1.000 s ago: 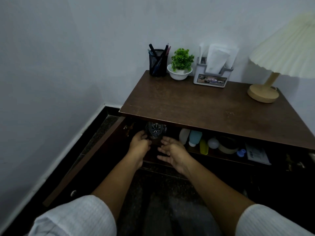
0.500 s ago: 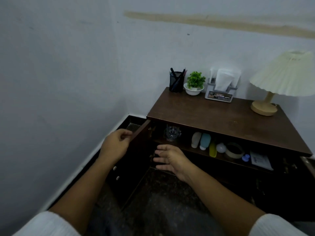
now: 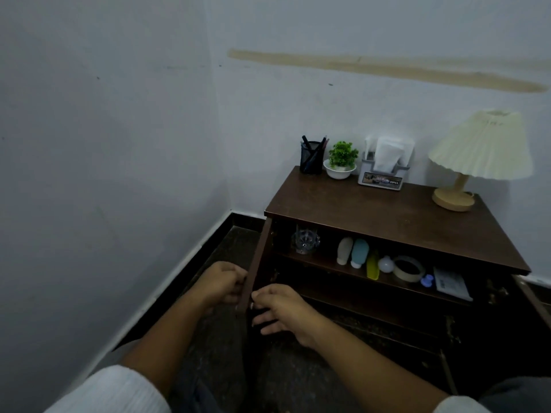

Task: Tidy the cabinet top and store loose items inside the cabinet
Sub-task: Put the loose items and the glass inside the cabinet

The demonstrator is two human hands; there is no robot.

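Corner of a room w/ pale walls (image 3: 119,144) and a dark speckled floor (image 3: 226,338), pretty dim lighting tbh. Closest to the cam are two white sleeves (image 3: 113,391), forearms reaching fwd.

Left hand (image 3: 222,283) has its fingers (image 3: 235,289) curled round the free edge of the left cabinet door (image 3: 256,263), which stands open, edge-on to the cam. Right hand (image 3: 280,308) is just on the other side of that edge, fingers (image 3: 262,293) loose and a bit spread, holding nothing. Can't tell if the tips actually touch the wood.

Past the door, the upper shelf (image 3: 322,262) has the loose stuff in a row, left to right:
- clear glass (image 3: 305,241)
- grey bottle (image 3: 344,251) and blue bottle (image 3: 359,253) side by side
- yellow thing (image 3: 372,266)
- small white ball (image 3: 386,263)
- roll of tape (image 3: 408,268) lying flat
- tiny blue bit (image 3: 427,281)
- paper booklet (image 3: 451,284) at the right end

Lower part is too dark to make out. Right door (image 3: 533,299) is open too, only partly in frame.

Up on the cabinet top (image 3: 387,222), along the back by the wall:
- black pen cup (image 3: 311,159)
- small green plant (image 3: 341,159) in a white bowl
- tissue holder (image 3: 384,168)
- lamp (image 3: 480,150) w/ a pleated cream shade, far right

Long tan streak (image 3: 387,68) runs across the wall above.
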